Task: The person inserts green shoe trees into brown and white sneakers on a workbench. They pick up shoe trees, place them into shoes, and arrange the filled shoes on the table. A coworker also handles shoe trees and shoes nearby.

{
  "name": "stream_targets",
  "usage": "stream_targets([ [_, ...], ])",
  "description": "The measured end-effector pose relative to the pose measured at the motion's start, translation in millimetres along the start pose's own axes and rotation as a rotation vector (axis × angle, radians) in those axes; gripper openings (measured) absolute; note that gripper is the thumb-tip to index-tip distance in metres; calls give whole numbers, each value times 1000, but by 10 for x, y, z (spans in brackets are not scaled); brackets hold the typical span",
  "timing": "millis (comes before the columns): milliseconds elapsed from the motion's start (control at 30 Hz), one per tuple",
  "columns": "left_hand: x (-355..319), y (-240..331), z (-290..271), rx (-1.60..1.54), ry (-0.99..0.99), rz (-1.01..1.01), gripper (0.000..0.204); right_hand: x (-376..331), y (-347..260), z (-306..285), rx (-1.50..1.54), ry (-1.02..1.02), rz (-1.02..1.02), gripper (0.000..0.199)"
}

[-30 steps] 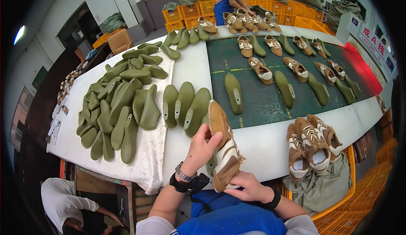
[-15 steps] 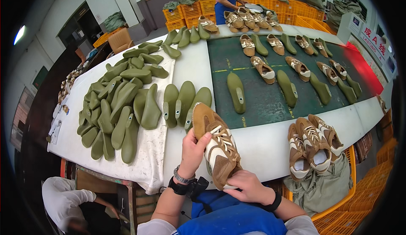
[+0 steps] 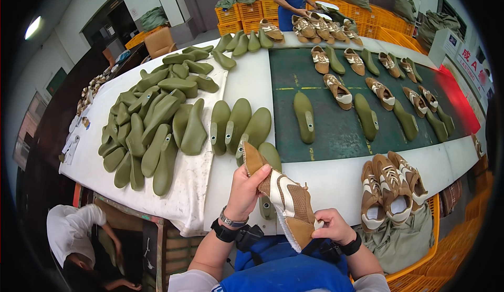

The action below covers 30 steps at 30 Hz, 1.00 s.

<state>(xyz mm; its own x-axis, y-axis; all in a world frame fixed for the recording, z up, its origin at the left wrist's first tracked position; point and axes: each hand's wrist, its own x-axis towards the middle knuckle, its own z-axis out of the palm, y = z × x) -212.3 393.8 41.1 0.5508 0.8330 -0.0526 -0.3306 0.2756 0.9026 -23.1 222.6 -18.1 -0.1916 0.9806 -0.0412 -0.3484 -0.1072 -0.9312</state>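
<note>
A brown and tan shoe upper (image 3: 287,200) with cream stripes is held up in front of me, turned on its side. My left hand (image 3: 248,189) grips its toe end, thumb on top. At the heel end, my right hand (image 3: 332,228) pinches the edge between thumb and fingers. The upper's lower edge looks pale and ragged, with no sole seen on it. Just beyond my left hand, several olive-green shoe lasts (image 3: 257,126) lie on the white table, one partly hidden behind the upper.
A large heap of lasts (image 3: 157,103) covers a white cloth at left. The dark green belt (image 3: 336,147) carries rows of shoes and lasts. Finished-looking sneakers (image 3: 392,189) sit at right above an orange crate (image 3: 420,258). One person (image 3: 291,0) stands at the far end; another (image 3: 76,234) bends at lower left.
The shoe upper has been turned from laces up onto its side, its heel end swung right. My right hand has moved up and right with the heel. The lower-left person has bent further down.
</note>
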Motion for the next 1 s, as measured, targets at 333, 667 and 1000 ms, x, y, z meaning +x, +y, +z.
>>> stream_targets([
  [333, 53, -81, -95, -87, 153, 140, 19, 66, -46, 50, -388, 169, -84, 33],
  [667, 90, -383, -363, 370, -18, 68, 26, 111, -656, -32, -538, 371, 192, 23],
  [1000, 22, -1041, -468, 1393, -90, 601, 29, 1573, -1967, -799, -913, 258, 149, 32],
])
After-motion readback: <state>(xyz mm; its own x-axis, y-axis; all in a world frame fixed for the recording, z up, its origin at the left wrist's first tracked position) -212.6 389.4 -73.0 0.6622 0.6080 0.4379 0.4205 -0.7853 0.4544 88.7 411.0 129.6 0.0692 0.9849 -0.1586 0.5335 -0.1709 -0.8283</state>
